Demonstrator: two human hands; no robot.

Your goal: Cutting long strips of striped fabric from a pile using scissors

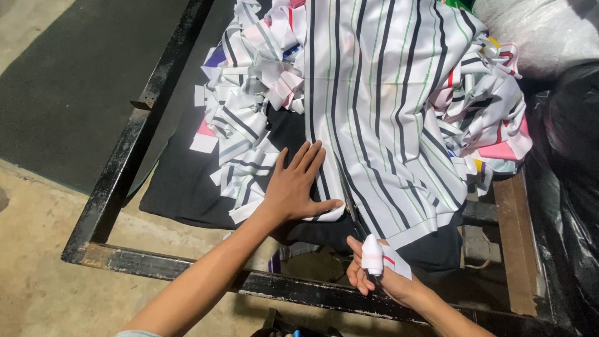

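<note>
Striped fabric (380,118) under flat left hand (296,184)

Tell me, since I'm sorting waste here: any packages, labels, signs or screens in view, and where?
No labels, signs or screens.
Clear plastic bag: top right corner, bulging, whitish.
Black plastic bag: right edge, dark, glossy, crumpled.
Both lie beside the striped fabric that the left hand presses flat.

I'm looking down on a bare concrete floor (43,293) — pale, sunlit along the left. A dark mat (75,93) lies across it. A worn black metal frame (125,168) crosses my view, with black plastic sheeting (571,187) bunched at the right edge.
</note>
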